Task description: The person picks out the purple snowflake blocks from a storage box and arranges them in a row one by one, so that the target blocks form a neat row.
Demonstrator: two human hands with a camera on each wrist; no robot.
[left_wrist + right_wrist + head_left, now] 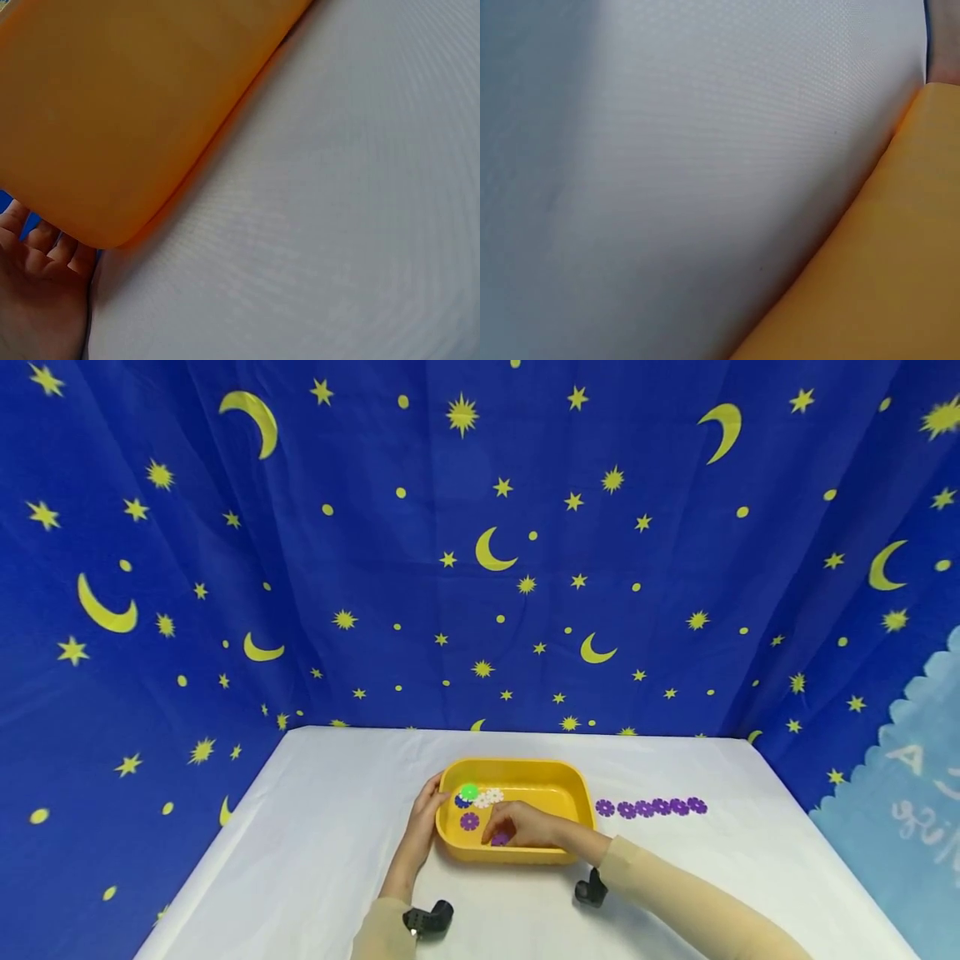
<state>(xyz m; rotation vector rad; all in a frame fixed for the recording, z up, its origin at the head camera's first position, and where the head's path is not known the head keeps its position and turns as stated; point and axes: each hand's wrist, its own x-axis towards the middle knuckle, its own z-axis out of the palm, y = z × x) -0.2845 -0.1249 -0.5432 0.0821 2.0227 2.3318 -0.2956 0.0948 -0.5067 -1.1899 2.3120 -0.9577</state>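
A yellow plastic bin [555,797] sits on the table. My left hand [423,814] holds its left end, thumb at the rim and fingers on the outside; in the left wrist view, the fingers of this hand [45,262] lie against the end wall. Inside the bin, my right hand [525,825] has its fingers bent down and pinches a purple flower-shaped disc [500,840], partly hidden by the fingers. Another purple disc [469,822] lies to the left of it. Behind are a green disc [468,792], a dark blue disc [462,802] and several white discs [493,796].
To the right of the bin, a row of several purple discs [661,807] stretches across the white tablecloth [322,827]. Blue cloth [390,568] with yellow moons and stars hangs behind and at the sides. A light blue panel [915,802] stands at the right.
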